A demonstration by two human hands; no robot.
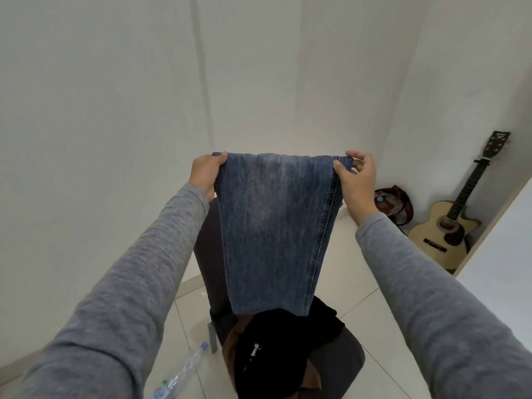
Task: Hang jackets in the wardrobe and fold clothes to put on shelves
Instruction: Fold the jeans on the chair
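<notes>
A pair of faded blue jeans (270,231), folded lengthwise, hangs in the air in front of me. My left hand (205,174) grips its top left corner. My right hand (357,180) pinches the top right corner by the seam. The lower end of the jeans hangs just above a pile of clothes on a dark chair (345,358): a black garment (276,355) with a small white print lies on top of a brown one (312,377). The chair's backrest is mostly hidden behind the jeans.
White walls stand close ahead and to the left. An acoustic guitar (452,223) leans in the right corner, with a dark red bag (393,203) beside it. A clear plastic bottle (184,370) lies on the tiled floor left of the chair.
</notes>
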